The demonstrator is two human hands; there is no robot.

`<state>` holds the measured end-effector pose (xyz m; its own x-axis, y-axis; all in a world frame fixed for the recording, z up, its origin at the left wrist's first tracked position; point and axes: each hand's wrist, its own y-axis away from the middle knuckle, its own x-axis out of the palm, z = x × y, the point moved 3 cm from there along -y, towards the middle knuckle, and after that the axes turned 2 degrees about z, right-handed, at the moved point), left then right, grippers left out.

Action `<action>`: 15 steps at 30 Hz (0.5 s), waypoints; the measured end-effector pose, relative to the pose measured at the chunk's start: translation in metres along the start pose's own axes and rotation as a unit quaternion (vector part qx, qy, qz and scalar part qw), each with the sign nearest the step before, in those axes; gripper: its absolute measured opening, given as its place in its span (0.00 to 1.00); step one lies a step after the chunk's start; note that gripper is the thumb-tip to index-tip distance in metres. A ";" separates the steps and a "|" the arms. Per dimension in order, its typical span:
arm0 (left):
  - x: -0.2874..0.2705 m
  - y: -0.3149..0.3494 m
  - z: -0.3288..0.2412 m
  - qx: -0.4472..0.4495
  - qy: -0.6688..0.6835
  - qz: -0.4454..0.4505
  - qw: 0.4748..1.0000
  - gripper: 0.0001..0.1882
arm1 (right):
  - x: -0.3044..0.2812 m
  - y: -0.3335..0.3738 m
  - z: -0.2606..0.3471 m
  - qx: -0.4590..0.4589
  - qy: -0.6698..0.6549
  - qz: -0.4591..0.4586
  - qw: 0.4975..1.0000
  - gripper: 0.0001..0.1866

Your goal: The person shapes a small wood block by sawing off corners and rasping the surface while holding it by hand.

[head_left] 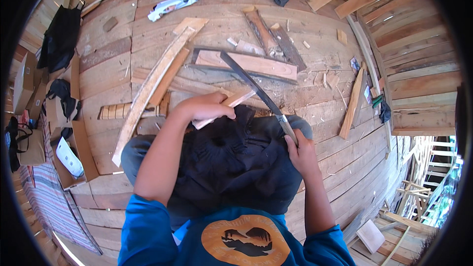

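Observation:
My left hand (211, 108) is closed around a short, pale wood strip (240, 97) that slants up to the right over my lap. In my right hand (301, 151) is the handle end of a handsaw (266, 99), its long dark blade reaching up and to the left. The blade crosses at the far end of the wood strip; whether its teeth touch the wood I cannot tell. A black cloth (221, 162) covers my lap beneath both hands. Beyond the saw lies a thick plank (246, 64) with dark edges.
Long boards (152, 91) lie to the left, one reaching my knee. Bark-edged pieces (263, 32) and small offcuts are scattered ahead. At the left stand cardboard boxes (79, 167) and a black bag (60, 37). A narrow board (352, 101) lies on the right, near the slatted wall.

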<state>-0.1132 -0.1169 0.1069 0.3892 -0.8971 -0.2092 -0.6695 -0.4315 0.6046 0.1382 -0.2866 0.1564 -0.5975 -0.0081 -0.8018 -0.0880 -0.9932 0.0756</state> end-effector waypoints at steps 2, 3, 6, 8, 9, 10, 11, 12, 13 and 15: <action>-0.009 0.016 0.004 -0.032 -0.100 -0.078 0.991 0.37 | 0.002 -0.003 -0.011 0.071 -0.063 -0.052 0.994 0.09; -0.015 0.021 0.006 -0.072 -0.150 -0.131 0.977 0.38 | -0.002 -0.003 -0.017 0.110 -0.093 -0.077 0.987 0.10; -0.037 0.032 0.008 -0.054 -0.122 -0.262 0.956 0.40 | -0.008 -0.011 -0.019 0.167 -0.190 -0.053 0.966 0.12; -0.046 0.042 -0.003 0.008 -0.084 -0.334 0.939 0.41 | -0.003 -0.017 -0.018 0.171 -0.201 -0.036 0.964 0.12; -0.045 0.052 -0.022 0.044 -0.084 -0.369 0.924 0.41 | -0.004 -0.022 -0.013 0.179 -0.204 -0.027 0.962 0.12; -0.043 0.058 -0.036 0.079 -0.084 -0.403 0.908 0.42 | -0.005 -0.027 -0.010 0.188 -0.208 -0.017 0.960 0.12; -0.042 0.060 -0.037 0.126 -0.067 -0.451 0.881 0.44 | -0.003 -0.033 -0.011 0.192 -0.239 -0.007 0.952 0.12; -0.040 0.062 -0.041 0.140 -0.075 -0.460 0.874 0.45 | -0.005 -0.036 -0.014 0.199 -0.266 0.002 0.943 0.12; -0.038 0.064 -0.044 0.154 -0.083 -0.469 0.866 0.45 | -0.006 -0.038 -0.018 0.206 -0.293 0.011 0.933 0.12; -0.035 0.065 -0.045 0.197 -0.081 -0.496 0.841 0.44 | -0.008 -0.040 -0.029 0.227 -0.318 0.008 0.920 0.11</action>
<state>-0.1420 -0.1097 0.1884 0.8106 -0.0631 -0.5822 -0.2356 -0.9453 -0.2256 0.1695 -0.2507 0.1425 -0.9348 0.1906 -0.2996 -0.3126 -0.8419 0.4399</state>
